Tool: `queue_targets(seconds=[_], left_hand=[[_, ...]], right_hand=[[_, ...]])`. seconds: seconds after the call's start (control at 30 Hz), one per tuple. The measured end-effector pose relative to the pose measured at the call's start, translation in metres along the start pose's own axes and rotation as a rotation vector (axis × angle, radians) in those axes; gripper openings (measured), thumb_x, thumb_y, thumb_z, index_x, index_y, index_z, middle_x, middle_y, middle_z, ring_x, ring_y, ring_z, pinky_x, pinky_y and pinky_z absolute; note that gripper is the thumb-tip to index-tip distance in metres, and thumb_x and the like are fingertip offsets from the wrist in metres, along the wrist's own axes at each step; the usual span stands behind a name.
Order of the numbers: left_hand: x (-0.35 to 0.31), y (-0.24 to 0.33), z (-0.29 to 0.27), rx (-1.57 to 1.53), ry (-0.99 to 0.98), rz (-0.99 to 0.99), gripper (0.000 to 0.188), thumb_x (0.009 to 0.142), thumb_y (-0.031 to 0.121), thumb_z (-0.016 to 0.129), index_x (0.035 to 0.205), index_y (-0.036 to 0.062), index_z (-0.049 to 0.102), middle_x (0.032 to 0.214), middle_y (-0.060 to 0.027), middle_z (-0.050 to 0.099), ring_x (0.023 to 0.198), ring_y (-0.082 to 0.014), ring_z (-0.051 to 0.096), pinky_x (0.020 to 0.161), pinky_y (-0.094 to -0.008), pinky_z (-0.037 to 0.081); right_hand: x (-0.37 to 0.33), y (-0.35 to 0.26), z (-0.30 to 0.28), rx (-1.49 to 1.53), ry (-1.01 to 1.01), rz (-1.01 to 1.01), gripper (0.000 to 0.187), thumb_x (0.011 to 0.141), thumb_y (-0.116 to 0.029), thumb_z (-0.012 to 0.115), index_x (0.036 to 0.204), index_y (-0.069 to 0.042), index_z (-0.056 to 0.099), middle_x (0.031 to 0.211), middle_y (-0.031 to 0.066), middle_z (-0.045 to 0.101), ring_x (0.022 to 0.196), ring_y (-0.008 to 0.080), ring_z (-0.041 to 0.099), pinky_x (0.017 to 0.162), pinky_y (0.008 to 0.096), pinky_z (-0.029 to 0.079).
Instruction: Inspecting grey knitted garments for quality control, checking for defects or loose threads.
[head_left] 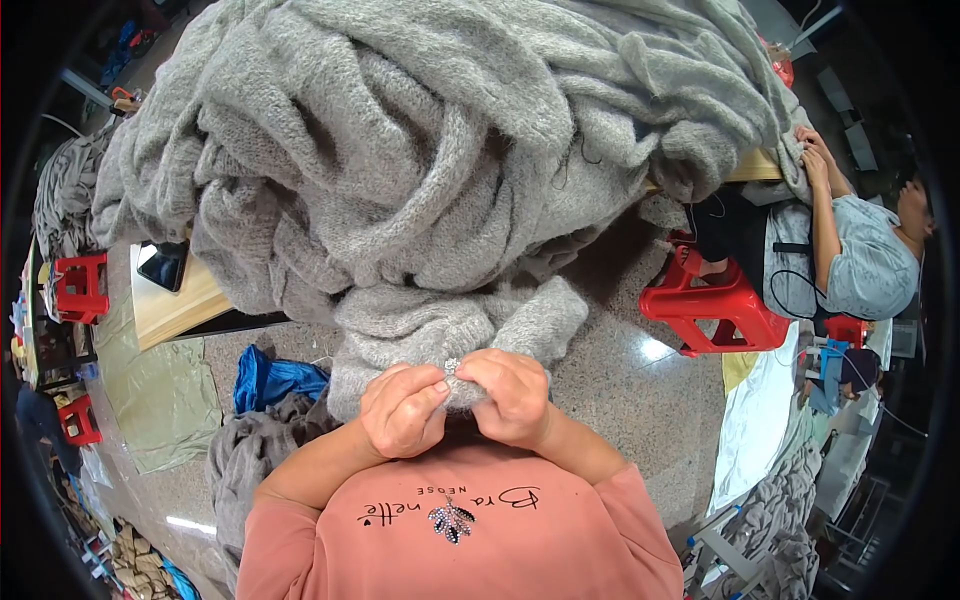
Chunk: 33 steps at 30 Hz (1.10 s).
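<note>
The left hand [405, 408] and right hand [508, 397] sit side by side in front of the chest, each pinching the grey knit fabric [410, 325] between thumb and fingers. A small glinting bit shows between the fingertips, too small to make out. The pinched fabric bunches just beyond the hands, below a large heap of grey knit [380, 160]; whether the two are one piece is hard to tell. The heap covers most of a wooden surface [160, 312], where a dark phone [163, 266] lies at left. A blue bundle [280, 380] lies left of the hands. At right, a co-worker [850, 250] handles grey knit beside a red stool [710, 310].
</note>
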<state>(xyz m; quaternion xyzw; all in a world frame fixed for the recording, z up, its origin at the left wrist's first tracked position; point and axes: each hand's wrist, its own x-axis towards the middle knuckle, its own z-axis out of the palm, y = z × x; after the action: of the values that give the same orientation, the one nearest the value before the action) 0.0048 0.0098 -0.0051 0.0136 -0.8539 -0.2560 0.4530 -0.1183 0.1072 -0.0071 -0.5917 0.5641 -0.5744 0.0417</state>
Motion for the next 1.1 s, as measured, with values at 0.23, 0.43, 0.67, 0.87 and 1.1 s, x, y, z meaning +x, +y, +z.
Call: queue_targets(seconds=[0.23, 0.43, 0.67, 0.87, 1.1], left_hand=[[0.0, 0.001, 0.0, -0.009, 0.006, 0.016, 0.02, 0.061, -0.01, 0.058, 0.079, -0.0049, 0.053, 0.072, -0.0156, 0.057, 0.052, -0.0207, 0.054, 0.043, -0.0277, 0.044], [0.0, 0.007, 0.0, 0.023, -0.017, -0.001, 0.017, 0.06, -0.008, 0.058, 0.076, -0.0045, 0.053, 0.071, -0.0153, 0.057, 0.052, -0.0208, 0.055, 0.044, -0.027, 0.045], [0.003, 0.011, -0.006, -0.245, -0.009, -0.267, 0.014, 0.065, -0.009, 0.057, 0.077, -0.0007, 0.055, 0.072, -0.0113, 0.058, 0.052, -0.0171, 0.055, 0.043, -0.0247, 0.044], [0.014, 0.003, -0.022, -0.999, -0.208, -1.123, 0.007, 0.076, 0.0, 0.06, 0.083, -0.002, 0.059, 0.075, -0.0046, 0.06, 0.066, -0.0061, 0.051, 0.056, -0.0199, 0.04], [0.007, 0.0, -0.012, -0.977, -0.138, -1.088, 0.005, 0.078, -0.001, 0.062, 0.082, -0.0013, 0.06, 0.077, -0.0028, 0.06, 0.069, -0.006, 0.052, 0.06, -0.02, 0.043]], right_hand=[[-0.002, -0.003, 0.004, -0.066, 0.016, -0.066, 0.035, 0.051, 0.006, 0.053, 0.086, 0.005, 0.051, 0.07, 0.0152, 0.056, 0.056, 0.0263, 0.057, 0.047, 0.0312, 0.047], [-0.006, 0.0, 0.014, -0.104, 0.067, -0.007, 0.035, 0.05, 0.005, 0.051, 0.084, 0.004, 0.05, 0.07, 0.0149, 0.057, 0.058, 0.0265, 0.059, 0.051, 0.0312, 0.049], [-0.001, 0.0, 0.007, -0.052, 0.08, -0.066, 0.034, 0.052, 0.003, 0.05, 0.087, 0.003, 0.048, 0.072, 0.0142, 0.057, 0.058, 0.0263, 0.058, 0.05, 0.0322, 0.048], [0.0, 0.001, 0.004, -0.087, 0.046, -0.218, 0.03, 0.058, 0.005, 0.051, 0.087, 0.002, 0.048, 0.076, 0.0156, 0.056, 0.05, 0.0223, 0.052, 0.044, 0.0299, 0.044], [-0.004, 0.005, 0.005, -0.139, 0.008, -0.262, 0.023, 0.062, 0.004, 0.055, 0.084, 0.003, 0.05, 0.08, 0.015, 0.055, 0.051, 0.0193, 0.05, 0.042, 0.0286, 0.04]])
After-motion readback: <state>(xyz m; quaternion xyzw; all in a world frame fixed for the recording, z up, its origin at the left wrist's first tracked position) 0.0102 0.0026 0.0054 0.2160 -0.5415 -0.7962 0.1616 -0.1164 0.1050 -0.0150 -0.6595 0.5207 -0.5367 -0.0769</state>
